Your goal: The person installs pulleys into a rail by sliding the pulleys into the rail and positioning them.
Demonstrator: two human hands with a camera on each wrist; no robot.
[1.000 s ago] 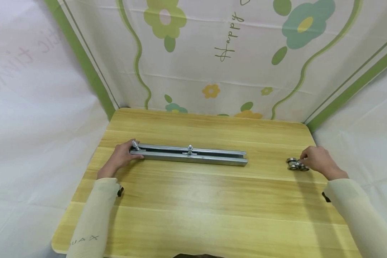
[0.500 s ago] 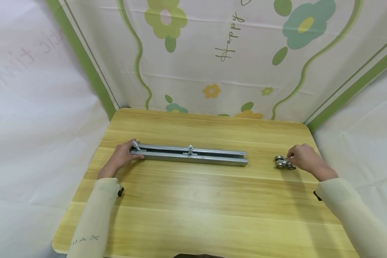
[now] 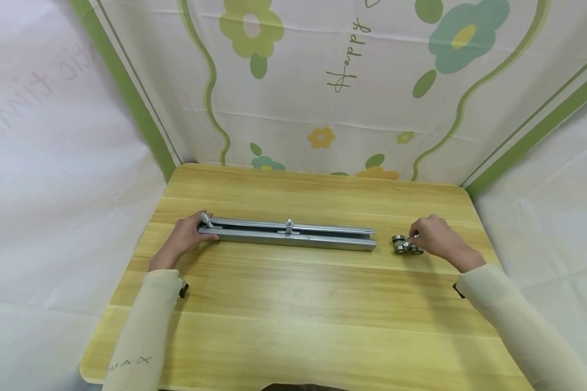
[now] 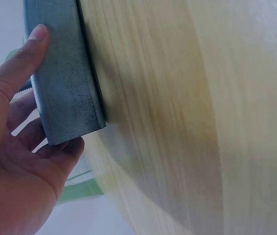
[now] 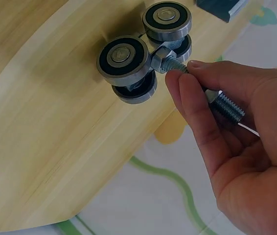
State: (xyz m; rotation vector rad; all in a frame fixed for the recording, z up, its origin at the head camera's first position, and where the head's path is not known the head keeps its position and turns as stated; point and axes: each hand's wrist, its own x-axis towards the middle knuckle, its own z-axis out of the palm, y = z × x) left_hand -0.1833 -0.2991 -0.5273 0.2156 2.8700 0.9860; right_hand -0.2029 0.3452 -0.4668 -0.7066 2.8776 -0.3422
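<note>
A grey metal channel rail [image 3: 318, 242] lies on the table with its slot facing up. One bolt [image 3: 289, 225] stands upright out of the slot near the middle, and another bolt [image 3: 206, 219] leans at the left end. My left hand [image 3: 186, 234] grips that left end, thumb on the near wall and fingers round the far side and end face. To the right of the rail, my right hand [image 3: 436, 237] pinches the threaded stem of a four-wheeled roller trolley [image 3: 400, 245]. In the right wrist view the trolley's bearing wheels [image 5: 124, 59] show, apart from the rail's end.
The wooden table [image 3: 293, 320] has rounded corners. White fabric walls stand around it, with a flower-printed curtain [image 3: 274, 98] along the far edge. The rail's open right end [image 3: 372, 240] faces the trolley.
My right hand has moved left with the roller trolley, bringing it closer to the rail's right end. The left hand and the rail have stayed in place.
</note>
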